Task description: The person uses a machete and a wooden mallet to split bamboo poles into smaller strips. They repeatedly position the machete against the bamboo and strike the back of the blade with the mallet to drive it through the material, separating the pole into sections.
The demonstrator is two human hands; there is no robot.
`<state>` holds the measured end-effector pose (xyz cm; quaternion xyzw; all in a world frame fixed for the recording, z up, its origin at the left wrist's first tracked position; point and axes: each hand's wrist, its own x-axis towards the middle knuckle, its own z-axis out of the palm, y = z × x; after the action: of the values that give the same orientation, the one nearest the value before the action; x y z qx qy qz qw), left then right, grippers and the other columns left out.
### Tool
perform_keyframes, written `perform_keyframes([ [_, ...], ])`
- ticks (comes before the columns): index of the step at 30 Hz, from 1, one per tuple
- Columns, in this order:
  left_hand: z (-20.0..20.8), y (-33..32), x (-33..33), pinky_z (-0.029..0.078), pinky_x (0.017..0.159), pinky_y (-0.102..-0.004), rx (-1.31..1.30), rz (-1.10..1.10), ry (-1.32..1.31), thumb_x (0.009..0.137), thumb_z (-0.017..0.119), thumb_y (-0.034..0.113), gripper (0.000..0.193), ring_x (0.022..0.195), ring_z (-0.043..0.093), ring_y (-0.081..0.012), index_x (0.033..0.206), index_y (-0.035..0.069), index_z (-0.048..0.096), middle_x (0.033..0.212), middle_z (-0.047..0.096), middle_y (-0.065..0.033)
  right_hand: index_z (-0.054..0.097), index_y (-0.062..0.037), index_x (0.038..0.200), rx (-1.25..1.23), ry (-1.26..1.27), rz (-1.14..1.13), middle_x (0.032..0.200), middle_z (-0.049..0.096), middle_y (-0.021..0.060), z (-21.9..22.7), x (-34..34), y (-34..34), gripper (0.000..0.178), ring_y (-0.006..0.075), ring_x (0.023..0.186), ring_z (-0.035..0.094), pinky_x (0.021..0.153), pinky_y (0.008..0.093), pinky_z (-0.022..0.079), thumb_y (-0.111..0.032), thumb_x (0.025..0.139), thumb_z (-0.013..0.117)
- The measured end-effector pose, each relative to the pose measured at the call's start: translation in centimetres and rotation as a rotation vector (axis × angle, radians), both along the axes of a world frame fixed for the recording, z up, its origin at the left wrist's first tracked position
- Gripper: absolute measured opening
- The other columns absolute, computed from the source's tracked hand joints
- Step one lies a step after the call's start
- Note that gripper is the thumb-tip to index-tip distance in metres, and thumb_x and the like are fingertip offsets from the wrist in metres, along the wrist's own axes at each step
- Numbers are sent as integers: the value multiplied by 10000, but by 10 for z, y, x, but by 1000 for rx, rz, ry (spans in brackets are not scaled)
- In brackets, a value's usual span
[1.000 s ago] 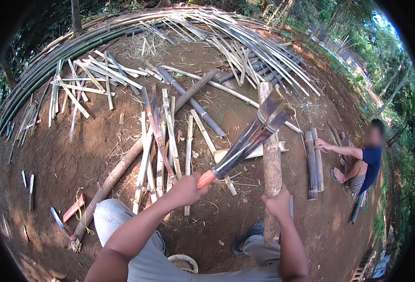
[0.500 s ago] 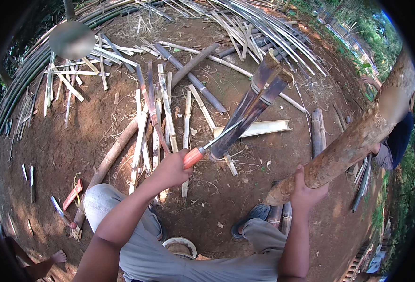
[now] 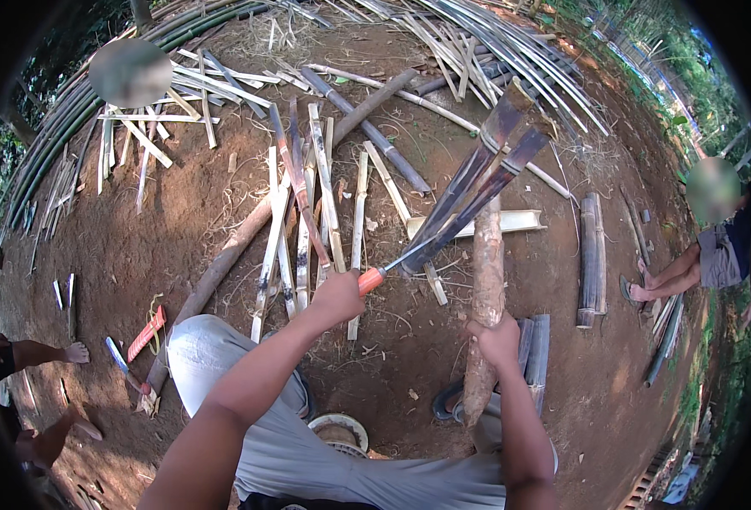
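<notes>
My left hand [image 3: 337,299] is closed around the orange handle of a knife [image 3: 370,281]. Its narrow blade meets the lower end of a dark bamboo piece [image 3: 518,161], which is split apart toward its far end. My right hand [image 3: 494,340] grips a thick, rough log [image 3: 488,272]. The log stands nearly upright in the picture, its upper end overlapping the bamboo; I cannot tell whether they touch. Pale split bamboo strips [image 3: 328,195] lie left of the bamboo piece.
Cut bamboo lengths [image 3: 592,255] lie to the right, near another person [image 3: 720,251]. Another knife [image 3: 119,355] and a red sheath [image 3: 146,331] lie at left, near another person's foot [image 3: 76,352]. A round container [image 3: 360,433] stands between my legs. Long poles [image 3: 31,161] border the far left.
My right hand has swung the log from the right inward and down beside the bamboo. My left hand keeps its hold on the knife. The person at right shows more fully.
</notes>
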<state>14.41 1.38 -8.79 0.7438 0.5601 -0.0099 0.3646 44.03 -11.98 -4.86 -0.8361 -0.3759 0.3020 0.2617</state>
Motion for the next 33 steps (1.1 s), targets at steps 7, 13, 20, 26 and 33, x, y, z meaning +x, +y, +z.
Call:
perform_keyframes([
  [7,1,-1,-2,562,879,-486,-87,83,-60,821,677,111,328,1026,702,-385,1130,2,654,1058,715,-227,556,89,1274,643,-164,-119,1203,672,171,21,11,-4,523,253,1060,665,966,385,509,-11,810,776],
  [13,-38,-5,8,595,821,-419,-2,77,-11,751,775,185,299,941,749,-306,1011,38,762,1018,760,-151,483,81,1392,-174,-418,348,1290,626,284,-80,5,-19,751,428,1208,610,1058,455,469,-49,706,761],
  [20,-63,-13,1,596,775,-423,-5,0,-68,787,761,176,249,960,747,-294,1004,53,766,1029,761,-130,512,76,1370,-64,-234,284,1254,646,274,-155,14,-35,748,429,1195,611,1049,458,463,-105,697,785],
  [26,-72,-4,7,595,776,-422,8,-14,-27,757,794,188,288,974,742,-285,1023,79,771,1047,759,-117,571,87,1314,96,47,95,1257,661,243,-193,-25,-36,669,394,1121,641,996,454,476,-106,706,774],
  [33,-73,-7,-3,594,805,-409,-37,11,-63,689,848,196,359,1015,737,-268,1030,104,782,1065,767,-91,639,132,1198,172,53,-97,1183,695,253,-129,-66,-21,498,364,1049,672,940,452,508,-80,759,738],
])
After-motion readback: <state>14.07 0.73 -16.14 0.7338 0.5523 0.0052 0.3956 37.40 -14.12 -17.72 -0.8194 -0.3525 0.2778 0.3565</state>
